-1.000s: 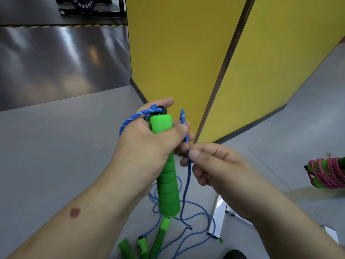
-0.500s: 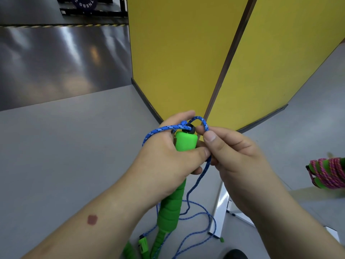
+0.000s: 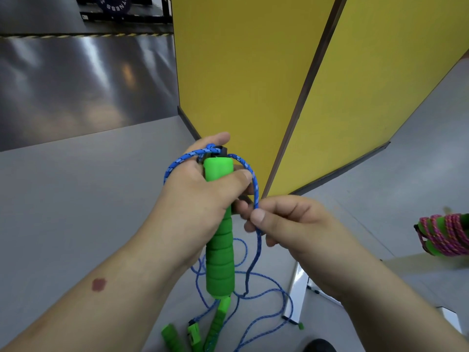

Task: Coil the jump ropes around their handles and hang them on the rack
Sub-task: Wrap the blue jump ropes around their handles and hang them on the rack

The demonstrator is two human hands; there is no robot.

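Left hand [image 3: 200,199] grip closed round green handle [image 3: 219,235]; right hand [image 3: 291,224] grip pinching blue rope [image 3: 256,189]

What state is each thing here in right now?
Left hand: gripping the green handle, held upright.
Right hand: pinching the blue rope.
Blue rope: looped over the handle's top, mostly loose below.
Pink rope: already coiled around its green handles.
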